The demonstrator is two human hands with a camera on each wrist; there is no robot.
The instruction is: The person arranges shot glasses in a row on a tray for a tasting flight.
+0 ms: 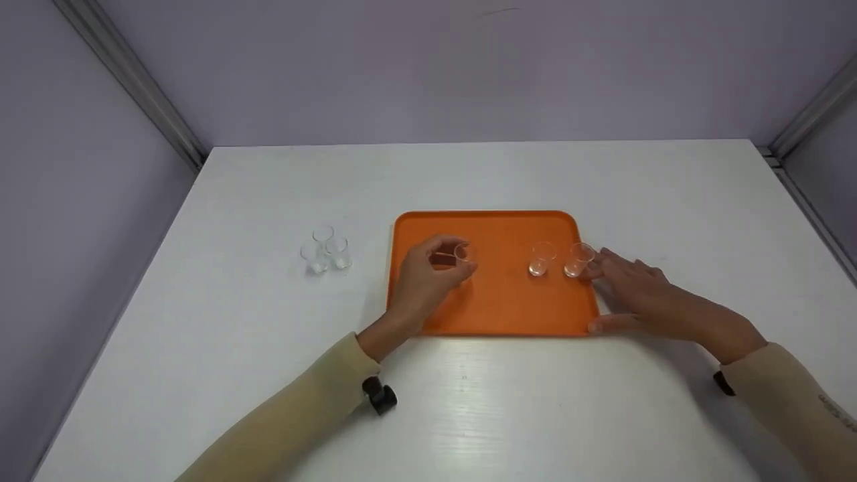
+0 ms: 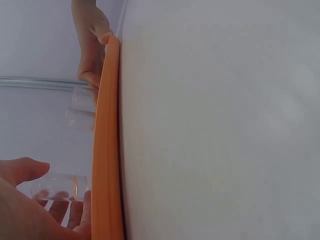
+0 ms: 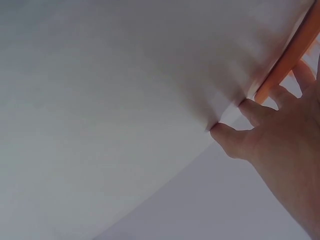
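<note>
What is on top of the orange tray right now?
On the orange tray stand three small clear glasses: one held by the left hand, two near the right edge by the right hand. Whether they hold liquid cannot be told.

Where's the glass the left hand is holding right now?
In the head view the held glass is over the left part of the orange tray, gripped by the left hand, with two more glasses toward the tray's right edge.

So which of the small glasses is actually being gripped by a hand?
The glass on the tray's left side, held by the left hand. The other two there and the three off-tray stand free.
</note>
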